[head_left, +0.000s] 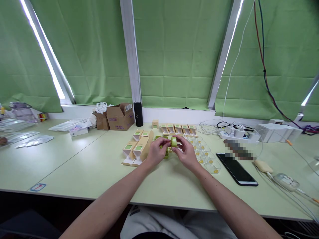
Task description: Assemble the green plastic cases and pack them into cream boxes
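Note:
Just above the table, a small round green jar or cap (173,142) is held up between my two hands. The fingers of my right hand (186,153) close around its right side. At its left edge, the fingertips of my left hand (157,152) are pinched together against it. More green pieces (166,154) lie on the table behind my left hand, partly hidden by it. Beside that hand stand several open small kraft boxes (141,148) with green labels. Right of my right hand are several clear plastic containers (210,161) with yellow spots.
A row of small open boxes (177,129) and one closed box (155,124) stand farther back. A black phone (236,168) and a power strip (239,134) with cables lie right. Cardboard cartons (120,117), a black cylinder (138,114) and plastic bags (72,124) are left.

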### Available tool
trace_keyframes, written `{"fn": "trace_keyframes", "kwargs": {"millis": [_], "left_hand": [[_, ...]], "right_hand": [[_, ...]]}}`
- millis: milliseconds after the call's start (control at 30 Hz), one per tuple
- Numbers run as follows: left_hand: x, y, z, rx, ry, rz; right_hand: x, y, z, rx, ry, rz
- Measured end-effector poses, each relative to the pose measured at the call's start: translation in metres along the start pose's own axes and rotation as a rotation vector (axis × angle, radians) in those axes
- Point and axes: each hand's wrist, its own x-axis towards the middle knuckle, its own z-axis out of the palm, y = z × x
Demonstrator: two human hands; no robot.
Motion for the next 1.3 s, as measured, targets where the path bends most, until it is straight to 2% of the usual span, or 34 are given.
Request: {"fn": "trace_keyframes", "kwargs": {"millis": [167,433,667,867,1033,1300], "left_hand": [[0.0,0.004,-0.004,0.061,-0.019,0.048],[0.005,0.006,-0.012,0.192,-0.071,0.161],[0.006,0.002,-0.012,0.29,-0.125,0.235],[0.006,-0.001,-0.011,0.292,-0.178,0.237],[0.006,-0.002,-0.01,0.308,-0.168,0.225],[0.005,0.001,-0.009,0.372,-0.092,0.311]], "right_hand": [[0.002,-0.005,-0.002,-0.015,0.031,-0.015],[0.004,0.002,-0.008,-0.229,0.064,-0.126],[0.002,-0.005,-0.009,-0.368,-0.006,-0.239],[0.002,-0.009,-0.011,-0.427,-0.033,-0.29],[0.001,-0.007,-0.013,-0.462,-0.03,-0.313],[0.003,-0.006,-0.014,-0.592,0.107,-0.427]]}}
